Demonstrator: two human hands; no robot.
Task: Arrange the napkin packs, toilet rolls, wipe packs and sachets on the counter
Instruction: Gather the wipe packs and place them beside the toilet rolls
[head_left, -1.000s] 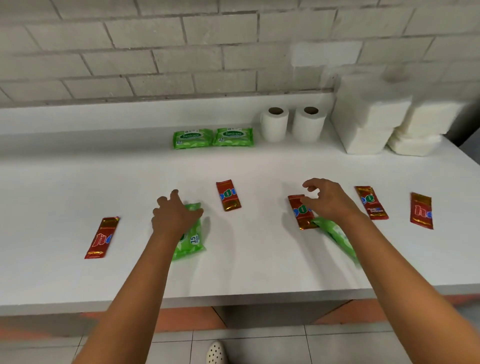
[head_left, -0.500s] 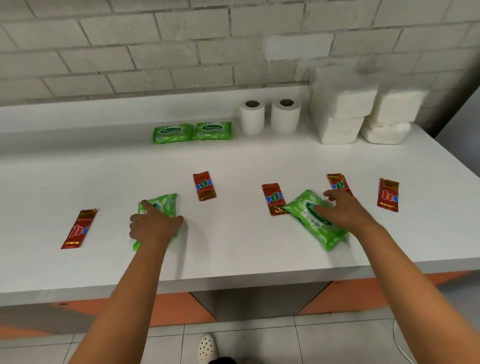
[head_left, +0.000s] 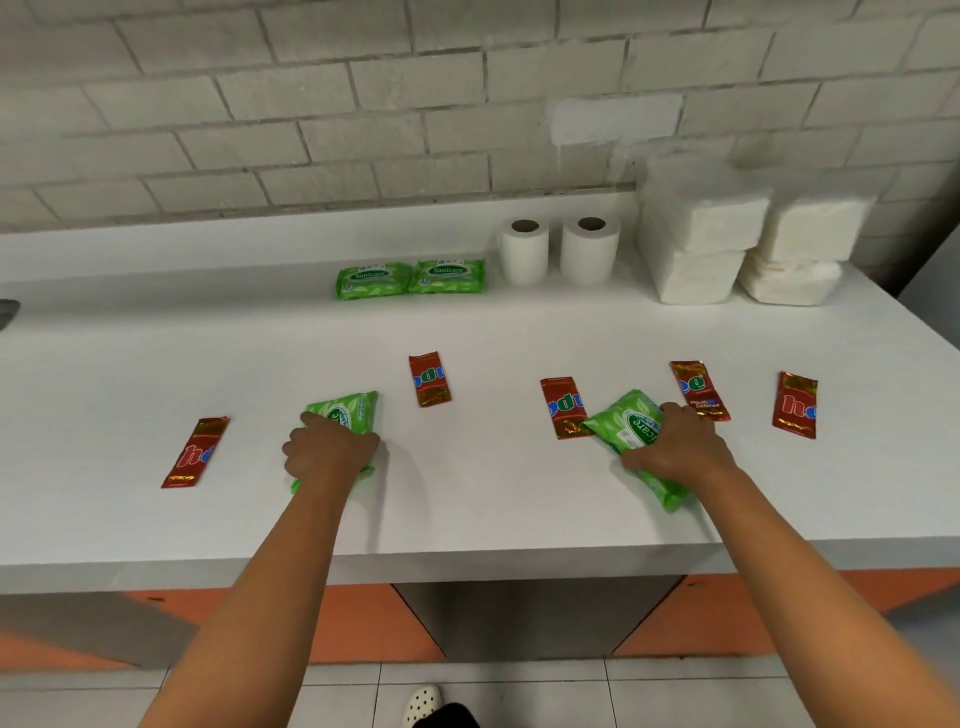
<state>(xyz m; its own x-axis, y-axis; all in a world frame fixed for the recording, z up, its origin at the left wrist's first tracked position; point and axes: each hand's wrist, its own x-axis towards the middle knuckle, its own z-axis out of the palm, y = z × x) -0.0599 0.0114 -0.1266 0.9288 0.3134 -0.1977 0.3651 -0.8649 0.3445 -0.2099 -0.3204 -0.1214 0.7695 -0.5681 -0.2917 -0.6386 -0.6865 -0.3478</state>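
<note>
The left hand (head_left: 332, 451) grips a green wipe pack (head_left: 347, 415) from above, fingers curled round its near half; the right hand (head_left: 675, 447) grips a second green wipe pack (head_left: 631, 428), which lies tilted with its far end toward 10 o'clock. Both packs rest on the white surface (head_left: 467, 493), near its front edge.

Five red sachets lie in a loose row across the surface: one (head_left: 195, 452) at 9 o'clock of the left hand, one (head_left: 429, 378) between the hands toward 12, one (head_left: 562, 407) touching the right-hand pack, one (head_left: 698, 389) just beyond the right hand's fingers, reading "Mouth Defense", and one (head_left: 795, 404) at 3 o'clock.

At 12 o'clock by the back ledge lie two more wipe packs (head_left: 410, 279) labelled "Sanicare", side by side. Right of them stand two toilet rolls (head_left: 558, 252), upright, then stacked white napkin packs (head_left: 743, 239).

Behind is a pale brick wall (head_left: 311, 104); below the surface are orange panels (head_left: 363, 618) and a tiled floor (head_left: 519, 691).
</note>
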